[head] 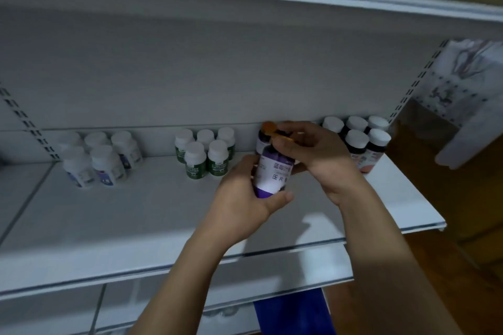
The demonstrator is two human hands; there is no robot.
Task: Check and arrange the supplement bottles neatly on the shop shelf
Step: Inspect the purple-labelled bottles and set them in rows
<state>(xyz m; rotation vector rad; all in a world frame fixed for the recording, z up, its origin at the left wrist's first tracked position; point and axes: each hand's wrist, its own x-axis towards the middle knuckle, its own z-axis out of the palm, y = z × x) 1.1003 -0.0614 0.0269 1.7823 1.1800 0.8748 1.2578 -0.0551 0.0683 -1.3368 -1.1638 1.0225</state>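
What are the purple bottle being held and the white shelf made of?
The purple bottle looks like dark plastic with a glossy paper or film label, judging by its soft sheen and printed wrap, though glass can't be ruled out. The shelf looks like sheet metal painted matte white. It has a thin folded front edge, and a slotted upright stands at its side.

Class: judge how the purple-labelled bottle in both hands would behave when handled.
The purple bottle is probably rigid: the left hand wraps it without denting it. Its smooth label may be slippery, so the right hand grips its top. Round, it would likely roll if laid on the shelf.
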